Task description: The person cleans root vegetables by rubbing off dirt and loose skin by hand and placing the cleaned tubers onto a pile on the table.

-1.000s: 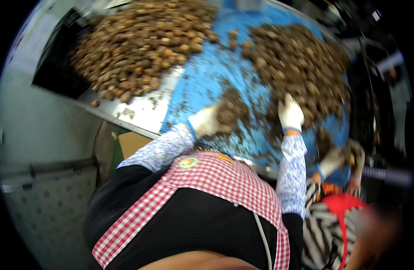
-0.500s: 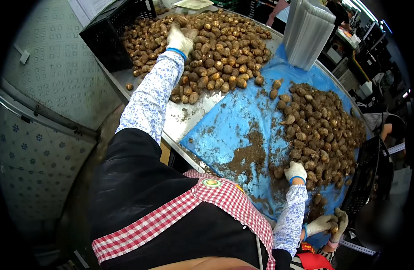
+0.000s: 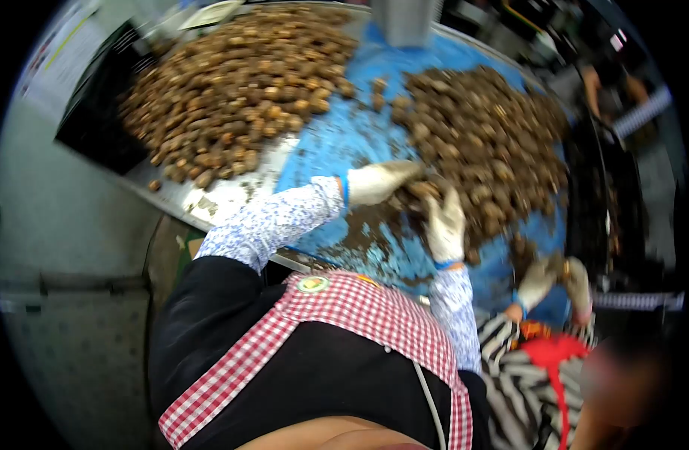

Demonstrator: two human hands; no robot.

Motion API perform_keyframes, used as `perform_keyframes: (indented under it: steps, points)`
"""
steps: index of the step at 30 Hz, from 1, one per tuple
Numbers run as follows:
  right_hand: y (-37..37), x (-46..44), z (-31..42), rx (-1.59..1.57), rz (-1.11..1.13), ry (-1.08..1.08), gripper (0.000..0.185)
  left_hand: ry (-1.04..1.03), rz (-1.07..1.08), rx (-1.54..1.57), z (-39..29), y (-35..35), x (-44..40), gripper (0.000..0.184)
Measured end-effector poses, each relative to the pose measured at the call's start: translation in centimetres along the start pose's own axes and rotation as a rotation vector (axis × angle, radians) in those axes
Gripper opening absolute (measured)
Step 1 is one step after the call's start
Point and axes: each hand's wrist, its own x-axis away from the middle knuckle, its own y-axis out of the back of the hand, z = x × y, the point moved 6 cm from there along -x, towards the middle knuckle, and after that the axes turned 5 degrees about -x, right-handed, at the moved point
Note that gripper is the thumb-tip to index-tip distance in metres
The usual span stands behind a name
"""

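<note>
Both my hands wear whitish work gloves and meet over the blue sheet (image 3: 326, 154), by the near-left edge of a heap of soil-covered taros (image 3: 494, 142). Between them is a brown taro (image 3: 425, 187), blurred by motion. My left hand (image 3: 382, 182) reaches in from the left with its fingers closed at the taro. From below, my right hand (image 3: 446, 225) closes its fingers and thumb on the other side of it. A second heap of cleaner-looking taros (image 3: 239, 90) covers the metal tabletop on the left.
Loose soil (image 3: 374, 229) lies on the sheet near me. A black crate (image 3: 108, 105) stands at the left edge, a stack of clear trays (image 3: 404, 22) at the back. On the right, a co-worker's gloved hands (image 3: 558, 281) work close to my right arm, beside dark crates (image 3: 592, 202).
My left hand has come from the left heap across to the sheet. My right hand has left the right heap's edge, and both now meet at one taro. The camera view has shifted.
</note>
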Motion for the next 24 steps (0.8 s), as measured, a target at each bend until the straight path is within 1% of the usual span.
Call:
perform_keyframes:
  steps: [1,2,4,5,6,7,8,10,11,12,13,14,15,17,18,19,20,21,22,23,24]
  points:
    - [-0.2,0.7,0.9,0.230,-0.059,0.170,0.025,0.567,0.118,0.631,-0.3,-1.5,-0.7,0.045]
    - [-0.3,1.0,0.5,0.490,-0.139,0.345,0.024,1.161,0.274,1.220,-2.9,-2.4,-0.5,0.046]
    - [-0.4,1.7,1.7,0.535,-0.135,0.424,0.011,1.300,0.294,1.115,-4.7,-1.4,-0.9,0.051]
    - [-0.1,2.0,1.1,0.606,-0.159,0.419,0.011,1.326,0.389,1.202,-4.9,-2.0,-0.7,0.053]
    - [0.0,2.3,0.5,0.674,-0.178,0.421,0.012,1.309,0.498,1.077,-5.0,-1.8,-0.4,0.056]
    - [-0.2,2.5,0.7,0.717,-0.216,0.450,0.013,1.259,0.372,0.982,-4.3,-2.3,-0.6,0.054]
    - [-0.5,2.6,0.4,0.752,-0.234,0.421,0.016,1.201,0.241,0.884,-3.7,-3.0,-0.4,0.052]
    - [-0.5,2.3,-1.5,0.573,-0.258,0.062,0.019,0.757,0.109,0.515,-3.2,-2.9,-0.4,0.043]
    - [-0.5,2.3,-2.2,0.489,-0.319,0.116,0.026,0.790,0.145,0.272,-5.0,-0.5,-1.7,0.038]
    - [-0.8,2.4,-3.3,0.521,-0.390,0.432,0.031,0.731,0.222,0.180,-6.3,0.7,-2.5,0.037]
    - [-0.6,2.1,-5.7,-0.165,-0.362,0.013,0.033,0.671,0.297,0.091,-7.2,1.5,-2.9,0.037]
    - [-2.7,2.7,-7.7,-0.844,-0.297,-0.415,0.036,0.610,0.374,0.004,-8.0,2.4,-3.5,0.037]
    - [-3.1,3.0,-8.0,-0.947,-0.171,-0.499,0.032,0.605,0.497,-0.081,-8.7,3.3,-3.9,0.037]
    - [-3.7,3.6,-7.6,-1.143,0.095,-0.664,0.024,1.160,0.312,0.487,-6.9,1.9,-2.8,0.036]
    - [-3.3,3.6,-7.8,-0.904,0.026,-0.647,0.024,1.112,0.195,0.568,-6.0,1.8,-2.5,0.037]
    - [-3.2,3.4,-6.2,-0.664,-0.041,-0.623,0.024,1.054,0.085,0.651,-5.2,1.7,-2.1,0.039]
    - [-2.8,3.5,-5.3,-0.423,-0.105,-0.594,0.024,1.126,0.003,0.823,-4.1,0.7,-0.4,0.042]
    - [-2.0,3.3,-4.6,-0.073,-0.058,-0.395,0.030,1.195,-0.081,0.997,-3.2,-0.5,1.0,0.045]
    - [-1.4,3.0,-4.2,0.048,-0.113,-0.211,0.030,1.253,-0.165,1.171,-2.8,-1.0,1.7,0.048]
    - [-0.9,3.1,-3.7,0.170,-0.169,-0.026,0.031,1.283,-0.080,1.169,-2.7,-1.2,2.6,0.052]
    - [-0.7,3.5,-3.1,0.293,-0.222,0.157,0.031,1.300,-0.087,1.156,-2.6,-1.6,3.2,0.053]
